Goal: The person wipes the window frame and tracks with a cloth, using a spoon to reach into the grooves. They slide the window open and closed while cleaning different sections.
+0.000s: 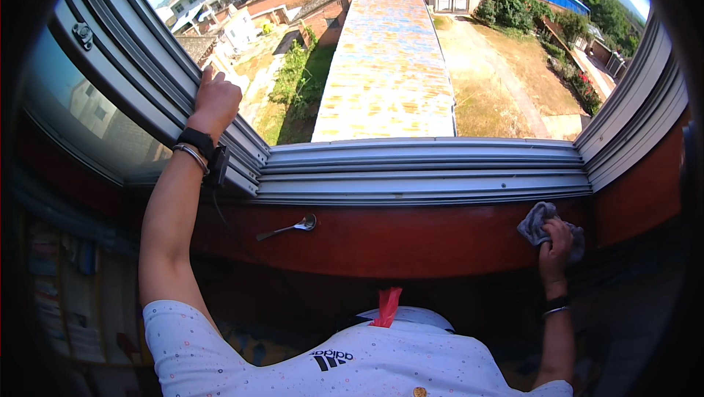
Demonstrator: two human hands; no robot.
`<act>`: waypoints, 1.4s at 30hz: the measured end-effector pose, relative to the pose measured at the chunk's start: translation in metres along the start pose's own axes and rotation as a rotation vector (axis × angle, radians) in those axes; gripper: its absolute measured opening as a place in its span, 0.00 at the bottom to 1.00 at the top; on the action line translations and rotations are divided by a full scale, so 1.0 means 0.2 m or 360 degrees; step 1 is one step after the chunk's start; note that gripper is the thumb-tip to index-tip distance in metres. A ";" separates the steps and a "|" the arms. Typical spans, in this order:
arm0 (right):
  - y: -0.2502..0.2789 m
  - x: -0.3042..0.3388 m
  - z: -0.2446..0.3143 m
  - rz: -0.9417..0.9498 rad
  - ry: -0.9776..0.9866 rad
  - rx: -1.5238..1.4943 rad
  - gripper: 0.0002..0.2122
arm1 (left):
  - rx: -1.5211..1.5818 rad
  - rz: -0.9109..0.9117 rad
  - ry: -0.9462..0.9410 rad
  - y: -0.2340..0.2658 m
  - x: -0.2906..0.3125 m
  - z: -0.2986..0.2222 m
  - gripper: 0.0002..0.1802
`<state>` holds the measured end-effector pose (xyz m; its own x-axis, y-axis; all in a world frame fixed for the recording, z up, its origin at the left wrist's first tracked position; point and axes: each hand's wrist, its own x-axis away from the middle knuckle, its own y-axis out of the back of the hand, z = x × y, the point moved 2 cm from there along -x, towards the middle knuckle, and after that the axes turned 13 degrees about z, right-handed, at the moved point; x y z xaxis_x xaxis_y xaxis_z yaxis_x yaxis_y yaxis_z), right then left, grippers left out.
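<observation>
1. Right hand (557, 241): bunched on the grey cloth (537, 221), which sticks out past both sides of the grip. Cloth sits on the red sill (411, 239), probably held there for surface contact.
2. Left hand (216, 103): against window frame (136, 59), likely bracing. Finger wrap hidden, can't tell closure.
3. Spoon (293, 227): on sill, well left of cloth grip, apparently clear of it.

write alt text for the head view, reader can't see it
A person's right hand holds a bunched grey cloth near the right end of a glossy red-brown windowsill, while the left hand is on the silvery metal window frame. A shiny metal spoon lies on the windowsill; outside is a sunlit yard.
</observation>
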<state>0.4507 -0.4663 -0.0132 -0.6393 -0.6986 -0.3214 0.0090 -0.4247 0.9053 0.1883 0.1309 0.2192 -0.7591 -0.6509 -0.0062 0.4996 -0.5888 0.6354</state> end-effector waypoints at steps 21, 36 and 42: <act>0.00 0.02 -0.03 0.0030 -0.0046 0.0056 0.11 | 0.0898 -0.1166 -0.0472 0.26 0.15 -0.18 0.03; 0.00 -0.03 0.00 0.0059 -0.0069 0.0034 0.13 | 0.2327 -0.0819 0.0205 -0.20 0.16 -0.20 0.20; -0.03 0.01 0.00 0.0018 -0.0077 -0.0003 0.12 | 0.2133 -0.0515 0.0204 -0.21 0.10 -0.23 0.29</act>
<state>0.4501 -0.4654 -0.0202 -0.6757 -0.6747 -0.2972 0.0181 -0.4182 0.9082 0.1712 0.1195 0.1572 -0.6833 -0.6572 -0.3182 -0.5236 0.1373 0.8408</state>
